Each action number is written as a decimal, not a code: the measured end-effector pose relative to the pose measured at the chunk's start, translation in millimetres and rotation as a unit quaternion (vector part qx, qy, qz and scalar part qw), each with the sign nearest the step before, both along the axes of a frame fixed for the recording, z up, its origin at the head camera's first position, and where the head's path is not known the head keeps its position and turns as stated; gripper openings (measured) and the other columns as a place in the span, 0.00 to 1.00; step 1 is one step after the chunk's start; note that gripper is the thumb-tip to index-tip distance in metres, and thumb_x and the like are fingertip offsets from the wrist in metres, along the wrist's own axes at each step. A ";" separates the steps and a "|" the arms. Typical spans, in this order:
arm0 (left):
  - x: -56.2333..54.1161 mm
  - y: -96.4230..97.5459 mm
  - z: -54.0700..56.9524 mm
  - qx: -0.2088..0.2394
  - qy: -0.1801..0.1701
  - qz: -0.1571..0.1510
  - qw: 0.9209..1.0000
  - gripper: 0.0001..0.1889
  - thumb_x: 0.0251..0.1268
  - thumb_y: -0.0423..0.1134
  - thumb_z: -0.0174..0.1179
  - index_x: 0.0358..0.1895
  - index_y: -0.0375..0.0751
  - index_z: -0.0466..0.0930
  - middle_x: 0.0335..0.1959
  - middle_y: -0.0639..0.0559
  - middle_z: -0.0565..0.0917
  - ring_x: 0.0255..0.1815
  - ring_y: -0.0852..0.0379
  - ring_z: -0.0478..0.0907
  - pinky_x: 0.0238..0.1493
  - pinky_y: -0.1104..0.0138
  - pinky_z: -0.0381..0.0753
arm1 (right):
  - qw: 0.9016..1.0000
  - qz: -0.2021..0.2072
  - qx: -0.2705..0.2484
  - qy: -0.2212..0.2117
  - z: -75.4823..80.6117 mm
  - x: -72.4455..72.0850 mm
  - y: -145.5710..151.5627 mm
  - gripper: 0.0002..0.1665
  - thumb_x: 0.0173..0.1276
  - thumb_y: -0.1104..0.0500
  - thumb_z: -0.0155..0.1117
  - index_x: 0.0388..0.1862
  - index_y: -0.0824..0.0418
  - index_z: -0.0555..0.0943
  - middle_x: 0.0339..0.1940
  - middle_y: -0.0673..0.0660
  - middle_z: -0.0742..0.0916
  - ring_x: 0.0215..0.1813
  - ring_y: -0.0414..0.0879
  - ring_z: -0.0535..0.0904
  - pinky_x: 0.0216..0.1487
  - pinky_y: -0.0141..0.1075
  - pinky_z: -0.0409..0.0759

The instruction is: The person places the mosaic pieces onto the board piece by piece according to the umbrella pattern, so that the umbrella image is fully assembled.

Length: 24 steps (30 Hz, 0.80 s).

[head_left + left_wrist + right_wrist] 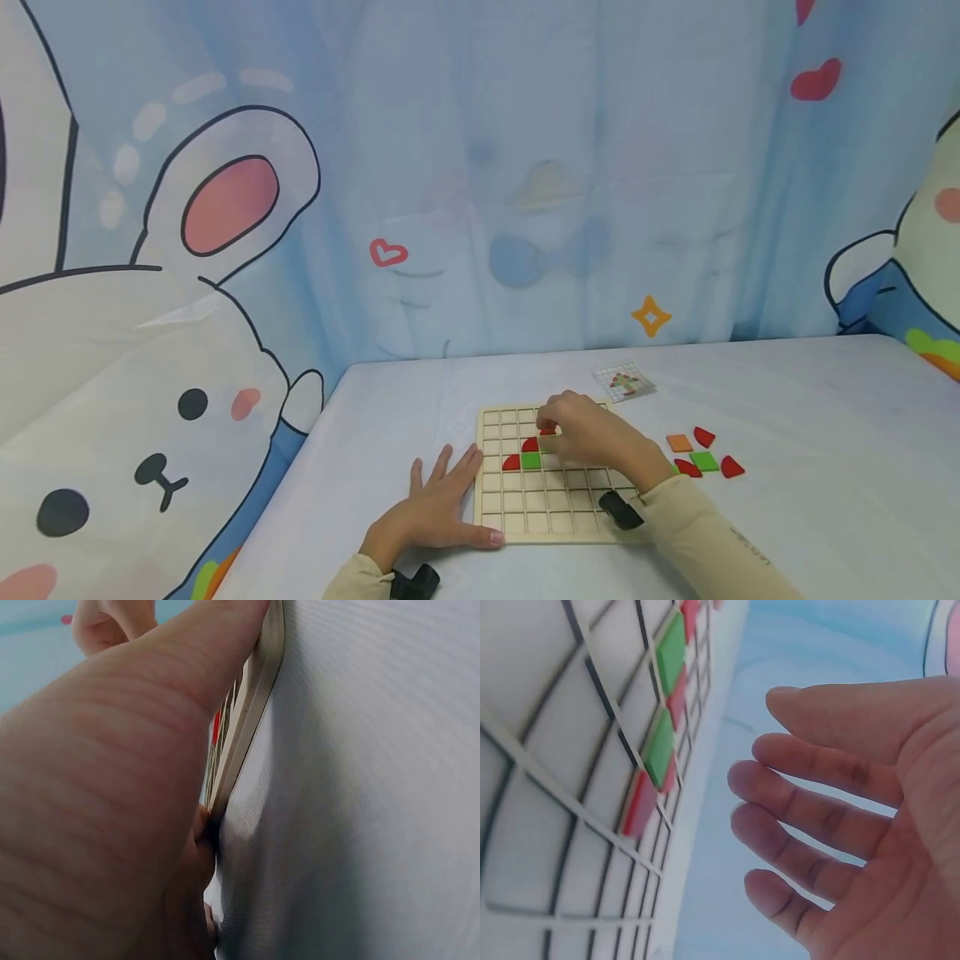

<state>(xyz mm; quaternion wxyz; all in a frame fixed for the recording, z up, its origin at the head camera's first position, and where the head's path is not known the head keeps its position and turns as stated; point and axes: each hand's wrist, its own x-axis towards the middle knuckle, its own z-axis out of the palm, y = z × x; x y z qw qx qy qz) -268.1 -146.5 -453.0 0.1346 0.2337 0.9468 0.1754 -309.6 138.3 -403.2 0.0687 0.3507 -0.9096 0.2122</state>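
A wooden grid board [491, 502] lies on the white table. My left hand [442, 512] rests spread at its left side, fingertips at the left edge and thumb along the front corner; the left wrist view shows the board's edge [251, 712] against the thumb. Over the board's upper part is my right hand [585, 429], partly covering the coloured pieces there. In the right wrist view its fingers [810, 802] are loosely bent and hold nothing. Set in the grid are a red rounded piece [511, 462], a green square [530, 460], another green square [658, 750] and further red pieces [639, 806].
Right of the board lie an orange square [678, 442], a green square [703, 461] and several red rounded pieces [732, 467]. A pattern card [624, 381] in a clear sleeve lies behind the board. A printed blue curtain [465, 317] hangs behind the table.
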 end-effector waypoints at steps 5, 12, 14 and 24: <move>-0.7 -2.5 -1.7 0.015 -0.008 -0.002 1.000 0.65 0.58 0.75 0.70 0.89 0.45 0.47 0.90 0.51 0.47 0.89 0.39 0.33 0.77 0.31 0.25 | 0.999 0.004 -0.038 -0.022 3.5 -3.3 11.3 0.04 0.72 0.64 0.73 0.43 0.64 0.90 0.41 0.51 0.89 0.46 0.52 0.84 0.49 0.46 0.84; -1.9 -3.2 -2.8 0.016 -0.010 -0.004 1.000 0.66 0.57 0.77 0.68 0.89 0.44 0.48 0.90 0.50 0.48 0.88 0.37 0.34 0.76 0.30 0.27 | 0.994 -0.003 -0.097 -0.046 10.7 -0.2 25.3 0.15 0.76 0.61 0.72 0.56 0.68 0.87 0.53 0.59 0.89 0.56 0.61 0.83 0.57 0.54 0.82; -1.7 -1.8 -3.1 0.012 -0.010 -0.001 1.000 0.65 0.57 0.77 0.69 0.89 0.45 0.48 0.90 0.51 0.48 0.89 0.38 0.34 0.77 0.30 0.27 | 0.993 -0.012 -0.107 -0.048 12.7 2.6 29.7 0.18 0.76 0.59 0.72 0.59 0.67 0.86 0.55 0.59 0.88 0.57 0.62 0.82 0.58 0.55 0.82; -0.3 -0.4 -1.9 -0.003 -0.003 0.010 1.000 0.65 0.57 0.76 0.70 0.89 0.45 0.48 0.90 0.52 0.49 0.89 0.39 0.35 0.77 0.31 0.28 | 0.991 -0.058 -0.112 -0.049 16.4 13.4 65.9 0.27 0.78 0.54 0.71 0.69 0.65 0.81 0.64 0.62 0.86 0.61 0.61 0.82 0.60 0.62 0.80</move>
